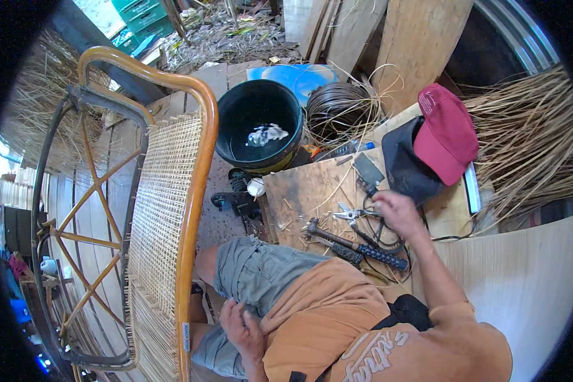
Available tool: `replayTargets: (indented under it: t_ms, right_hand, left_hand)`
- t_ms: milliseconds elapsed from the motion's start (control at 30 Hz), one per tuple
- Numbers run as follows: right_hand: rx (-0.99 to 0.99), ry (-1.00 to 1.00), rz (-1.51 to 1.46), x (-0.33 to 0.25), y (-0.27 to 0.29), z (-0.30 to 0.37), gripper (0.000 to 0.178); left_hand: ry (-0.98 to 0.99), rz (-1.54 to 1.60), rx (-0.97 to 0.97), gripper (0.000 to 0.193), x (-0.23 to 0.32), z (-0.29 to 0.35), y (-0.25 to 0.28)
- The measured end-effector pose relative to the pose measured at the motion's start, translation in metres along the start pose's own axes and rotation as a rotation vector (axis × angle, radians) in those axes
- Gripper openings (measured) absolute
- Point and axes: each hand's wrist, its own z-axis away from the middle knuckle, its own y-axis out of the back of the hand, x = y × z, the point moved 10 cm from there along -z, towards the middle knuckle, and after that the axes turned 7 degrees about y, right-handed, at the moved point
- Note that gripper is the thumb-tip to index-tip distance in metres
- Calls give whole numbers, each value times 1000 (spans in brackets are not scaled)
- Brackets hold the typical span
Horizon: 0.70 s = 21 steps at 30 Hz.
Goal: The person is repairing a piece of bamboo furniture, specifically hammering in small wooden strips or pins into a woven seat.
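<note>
Hands apart, 2 in view. Right hand (398, 215): fingers curled in, above the wooden board (283, 191), at the handle end of a flat-bladed tool (368, 170); cannot tell whether it grips the handle or only hovers beside it. Left hand (243, 331): fingers loosely bent, near the thigh, well away from the tools.

Chair back (162, 210): woven cane panel in a bent, glossy orange-brown frame, standing upright at the person's left; left hand is near it, with a gap between.

On the board: the flat-bladed tool at the far right; snips (347, 215) near the right hand, blades parted; hammer (334, 235) lying slantwise, nearer the person; cane offcuts (288, 224) scattered around.

Surroundings: dark bucket (232, 124) beyond the board, pale clump (266, 134) inside; brown coil (339, 108) right of it; red cap (451, 137) resting against dark cap (404, 162); bundle of strips (528, 127) at far right.
</note>
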Motion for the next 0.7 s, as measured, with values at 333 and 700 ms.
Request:
replayTargets:
  t_ms: [333,700]
  right_hand:
    - [-390,66,410,-5,-112,56,47]
    - [-382,-76,545,5,-101,64,48]
  left_hand:
    - [-372,-40,-78,21,74,-37,-14]
    - [-319,-391,-868,21,100,-49,-240]
